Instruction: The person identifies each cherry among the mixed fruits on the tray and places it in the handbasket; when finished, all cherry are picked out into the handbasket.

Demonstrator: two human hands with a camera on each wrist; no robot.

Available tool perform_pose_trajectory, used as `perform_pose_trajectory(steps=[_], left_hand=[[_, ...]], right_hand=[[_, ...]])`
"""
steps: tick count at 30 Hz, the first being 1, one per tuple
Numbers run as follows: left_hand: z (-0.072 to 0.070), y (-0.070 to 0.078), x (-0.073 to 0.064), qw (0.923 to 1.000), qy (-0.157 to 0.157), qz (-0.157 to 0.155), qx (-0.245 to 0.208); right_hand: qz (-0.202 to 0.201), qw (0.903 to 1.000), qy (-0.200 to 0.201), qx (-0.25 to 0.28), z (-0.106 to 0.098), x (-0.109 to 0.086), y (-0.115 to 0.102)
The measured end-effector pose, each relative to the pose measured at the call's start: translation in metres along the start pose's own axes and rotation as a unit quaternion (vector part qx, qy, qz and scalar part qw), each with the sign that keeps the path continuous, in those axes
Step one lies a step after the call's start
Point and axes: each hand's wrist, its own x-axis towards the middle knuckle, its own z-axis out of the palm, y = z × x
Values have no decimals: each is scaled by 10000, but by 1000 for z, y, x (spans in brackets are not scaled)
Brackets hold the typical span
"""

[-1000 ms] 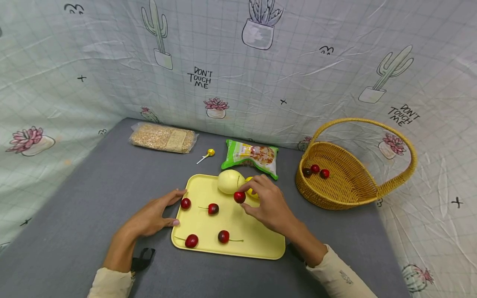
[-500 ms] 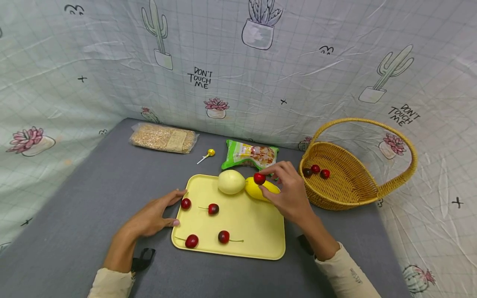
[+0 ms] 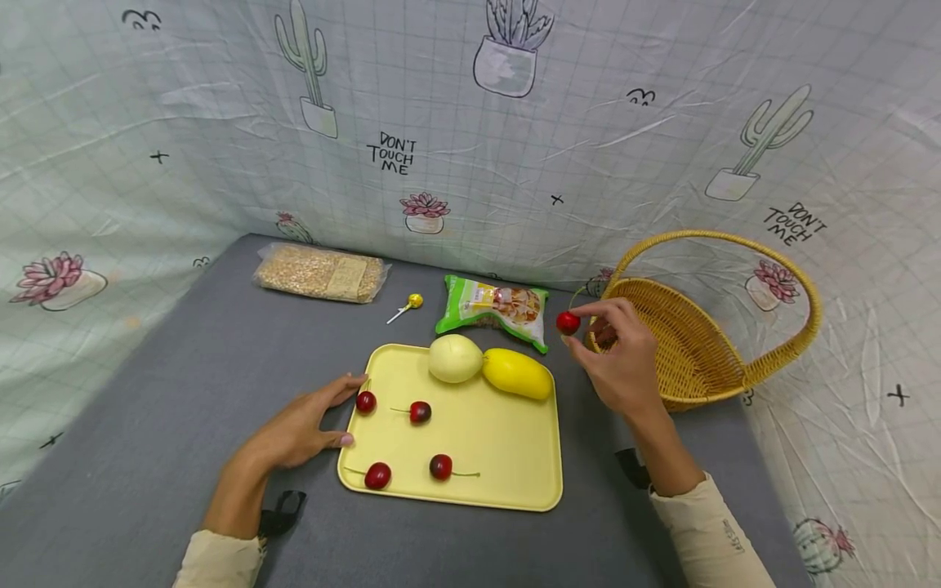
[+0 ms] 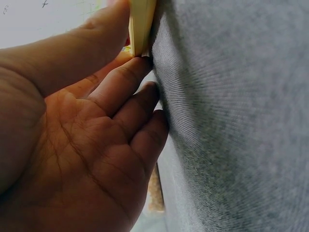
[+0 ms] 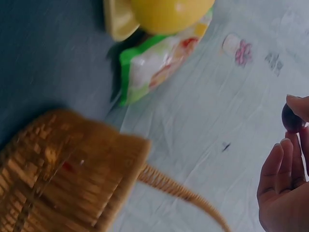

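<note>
My right hand [image 3: 621,355] pinches a dark red cherry [image 3: 568,322] between thumb and fingertips, its stem pointing up, in front of the left side of the wicker basket [image 3: 694,400]. In the right wrist view the cherry [image 5: 291,117] looks nearly black at the fingertips. My left hand [image 3: 297,425] touches the left rim of the yellow tray [image 3: 500,500] with index finger and thumb spread apart; in the left wrist view its fingers reach the tray's wall [image 4: 141,29]. Several cherries lie on the tray, among them one near the left fingers [image 3: 365,403] and one at the front [image 3: 441,467].
A pale round fruit [image 3: 455,359] and a yellow oblong fruit [image 3: 518,373] sit along the tray's back. Behind it are a green-edged snack packet [image 3: 496,309], a yellow lollipop [image 3: 415,301] and a bag of grain [image 3: 319,272]. The basket's tall handle [image 3: 809,314] arches up.
My right hand has carried the cherry right and away from me, from above the tray to the basket's left side, now covering the cherries inside. My left hand stays at the tray's rim.
</note>
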Motion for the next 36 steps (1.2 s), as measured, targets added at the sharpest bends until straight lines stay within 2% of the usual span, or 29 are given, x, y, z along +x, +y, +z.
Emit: perform_pose_trajectory(steps=[5,10,20,25,30,36], left_hand=[[0,0,0,10000,-4,-56,-37],[0,0,0,10000,-17,-52,-11],[-1,1,0,10000,-9,-40,57],[-1,1,0,10000,-36,-33,56],[-1,0,0,10000,-60,-21,36],[0,0,2,10000,-74,-19,26]], right_hand=[[96,9994,333,63,-12,2,20],[267,9983,515,-92,-24,2,41],[1370,9877,501,-558,-42,-4,94],[1772,9798,281,-886,-48,-5,114],[2266,9672,-75,-1144,-51,-2,126],[2811,9469,-886,-1283,-50,3,139]])
